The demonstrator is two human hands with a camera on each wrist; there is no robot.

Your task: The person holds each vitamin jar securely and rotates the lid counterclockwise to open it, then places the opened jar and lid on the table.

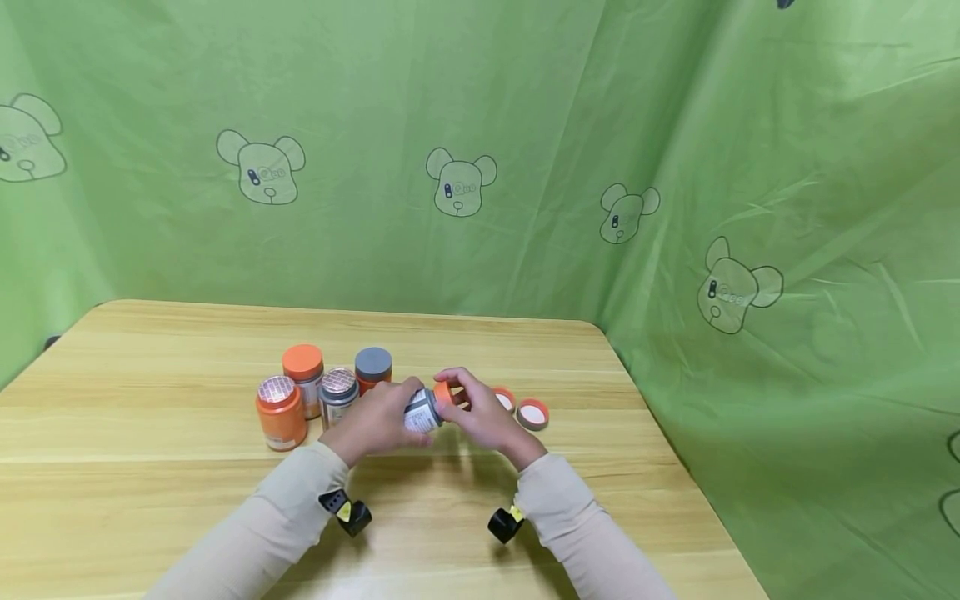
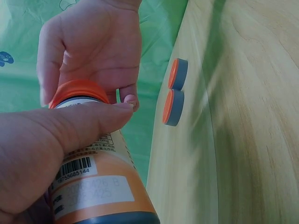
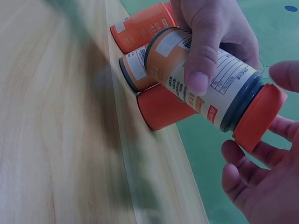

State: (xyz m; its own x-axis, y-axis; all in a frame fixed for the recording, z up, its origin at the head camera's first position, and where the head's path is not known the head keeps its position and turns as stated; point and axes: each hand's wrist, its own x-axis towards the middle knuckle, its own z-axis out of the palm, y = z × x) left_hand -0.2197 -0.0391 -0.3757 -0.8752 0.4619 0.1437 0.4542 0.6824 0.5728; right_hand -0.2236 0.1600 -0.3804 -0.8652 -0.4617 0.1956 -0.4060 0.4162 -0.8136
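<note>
A supplement bottle [image 1: 422, 412] with a grey neck, a white and orange label and an orange cap [image 3: 259, 117] is held tilted above the table. My left hand [image 1: 381, 421] grips its body, the thumb lying across the label. At the other end my right hand [image 1: 480, 410] has its fingers and thumb around the cap; in the right wrist view the fingertips [image 3: 233, 149] are right at the cap's lower rim. The cap sits at the bottle's neck, skewed slightly in the right wrist view.
Left of the hands stand an orange-capped jar [image 1: 303, 363], a grey-capped jar [image 1: 373, 363], an orange jar [image 1: 281, 417] and a grey-necked jar [image 1: 339, 388], the last two with foil seals showing. Two loose caps, a nearer one [image 1: 532, 414] and another [image 1: 506, 397], lie right on the wooden table [image 1: 450, 550].
</note>
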